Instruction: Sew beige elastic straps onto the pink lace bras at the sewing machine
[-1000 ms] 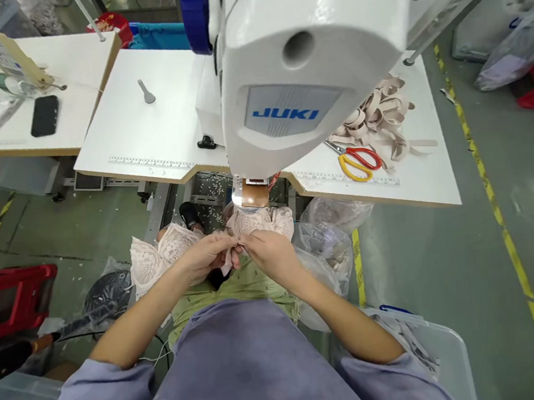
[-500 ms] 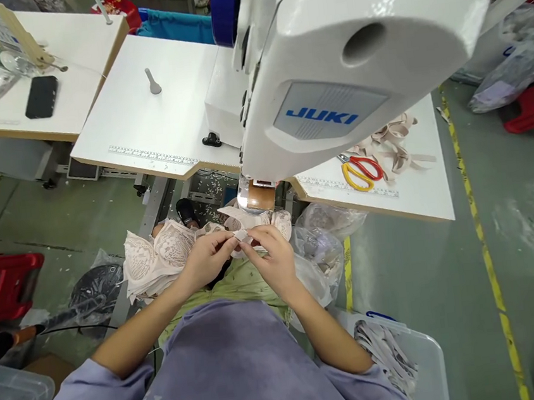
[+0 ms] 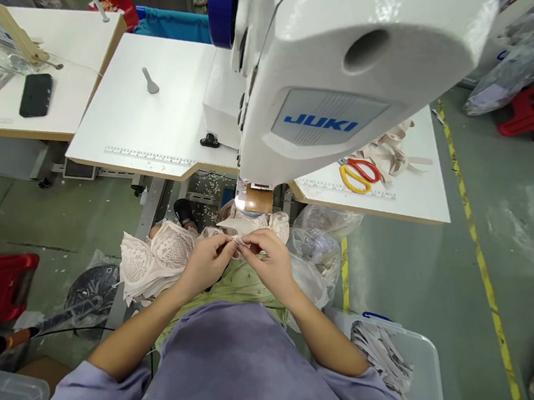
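My left hand (image 3: 206, 265) and my right hand (image 3: 270, 264) meet just below the needle end of a white JUKI sewing machine (image 3: 330, 72). Both pinch a small pale strip of fabric (image 3: 239, 240) between their fingertips. A pile of pale pink lace bra pieces (image 3: 154, 263) lies on my lap to the left of the hands. More lace (image 3: 276, 223) sits under the machine's foot, just beyond my fingers.
White sewing table (image 3: 145, 130) with printed rulers along its edge. Red and yellow scissors (image 3: 359, 173) and beige strap pieces (image 3: 393, 148) lie at its right. A black phone (image 3: 35, 95) rests on the neighbouring table. Clear bin of strips (image 3: 388, 353) lower right; plastic bags (image 3: 317, 245) beside my knee.
The view has shifted closer under the machine. My hands rose slightly toward the machine's foot and kept pinching the small strip, now held flatter between the fingertips.
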Demonstrator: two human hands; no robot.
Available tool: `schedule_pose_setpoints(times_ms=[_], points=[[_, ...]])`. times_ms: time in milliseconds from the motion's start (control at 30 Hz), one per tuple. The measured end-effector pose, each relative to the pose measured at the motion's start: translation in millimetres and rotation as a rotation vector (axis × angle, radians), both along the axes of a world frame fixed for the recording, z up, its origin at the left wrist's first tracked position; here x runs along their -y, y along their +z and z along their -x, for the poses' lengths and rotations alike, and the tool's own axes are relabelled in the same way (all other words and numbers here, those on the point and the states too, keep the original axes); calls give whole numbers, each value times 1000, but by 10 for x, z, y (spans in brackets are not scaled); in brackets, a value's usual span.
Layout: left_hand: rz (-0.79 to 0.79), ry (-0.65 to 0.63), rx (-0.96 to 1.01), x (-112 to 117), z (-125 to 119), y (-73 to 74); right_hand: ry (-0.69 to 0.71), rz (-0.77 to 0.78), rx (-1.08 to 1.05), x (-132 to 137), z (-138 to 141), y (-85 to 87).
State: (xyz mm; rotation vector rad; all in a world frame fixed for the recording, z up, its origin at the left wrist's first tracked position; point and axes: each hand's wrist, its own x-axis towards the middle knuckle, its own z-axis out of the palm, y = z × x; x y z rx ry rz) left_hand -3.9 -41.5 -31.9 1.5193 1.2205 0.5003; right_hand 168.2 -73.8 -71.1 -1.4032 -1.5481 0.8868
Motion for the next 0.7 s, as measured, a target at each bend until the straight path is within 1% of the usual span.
schedule_pose_setpoints(times_ms=[67, 133, 167, 200, 233, 267, 300, 333, 367, 400, 433, 500, 533, 600, 667, 700], points=[[37, 32, 26, -22, -24, -55, 6, -62, 25, 37, 33, -82], [111, 71, 57, -56, -38, -125, 103, -116, 86, 3, -29, -194], [159, 88, 71, -78, -37, -163, 167, -128, 131, -62, -127, -251], [208, 105, 84, -103, -28, -198, 205, -131, 187, -163, -281, -299], [249, 116, 97, -129, -12, -228, 194, -122, 256, -298, -492, -329], [275, 127, 110, -155, 11, -249, 117, -105, 344, -460, -750, -334], [290, 133, 122, -176, 40, -260, -36, -78, 452, -639, -1039, -313], [297, 139, 133, -191, 70, -260, -217, -23, 593, -826, -1337, -267], [303, 144, 144, -198, 98, -249, -325, 65, 759, -1010, -1621, -204], [313, 141, 155, -199, 121, -230, -361, 185, 924, -1180, -1872, -132], [321, 140, 165, -192, 135, -204, -368, 228, 962, -1328, -2077, -61], [326, 149, 189, -168, 139, -144, -321, 287, 1014, -1522, -2332, 51], [326, 163, 204, -153, 130, -114, -288, 295, 1016, -1557, -2393, 85], [340, 200, 243, -124, 105, -66, -232, 319, 1045, -1496, -2429, 103], [384, 221, 293, -101, 91, -45, -238, 339, 1052, -1276, -2406, 70], [409, 229, 322, -93, 92, -47, -298, 347, 1026, -1117, -2379, 47]])
